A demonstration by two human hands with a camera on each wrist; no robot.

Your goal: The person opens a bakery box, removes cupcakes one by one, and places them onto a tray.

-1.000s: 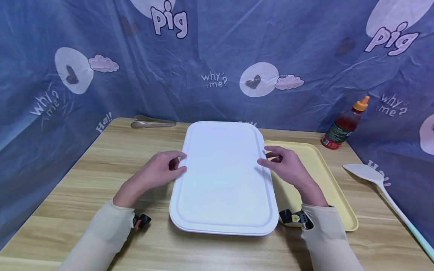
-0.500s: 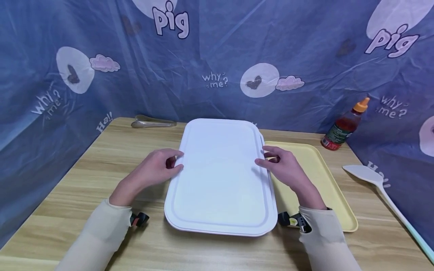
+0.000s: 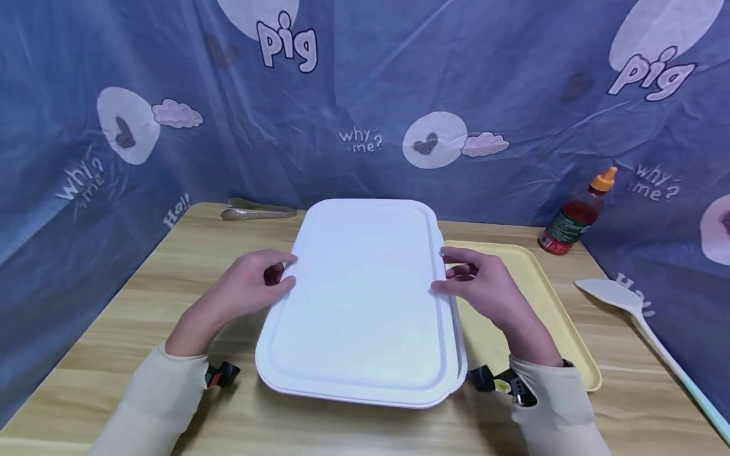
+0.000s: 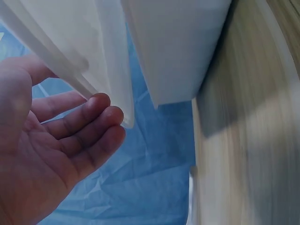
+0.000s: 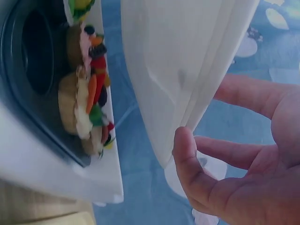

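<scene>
A white rectangular lid is held level above a white box, with a gap between them in both wrist views. The left hand pinches the lid's left edge, the thumb on top and the fingers curled beneath. On the opposite edge, the right hand grips the lid in the same way. Inside the box, the right wrist view shows a dark muffin tin with a round hollow. Several small cupcakes with colourful toppings sit in it. From the head view the lid hides these contents.
To the right lies a pale yellow tray, partly behind the right arm. A sauce bottle with an orange cap stands at the back right. Along the right edge lies a long white spoon. Metal tongs lie at the back left.
The lid has risen and shifted left, both hands gripping it. More of the box's right rim now shows beneath it. The left hand has moved left.
</scene>
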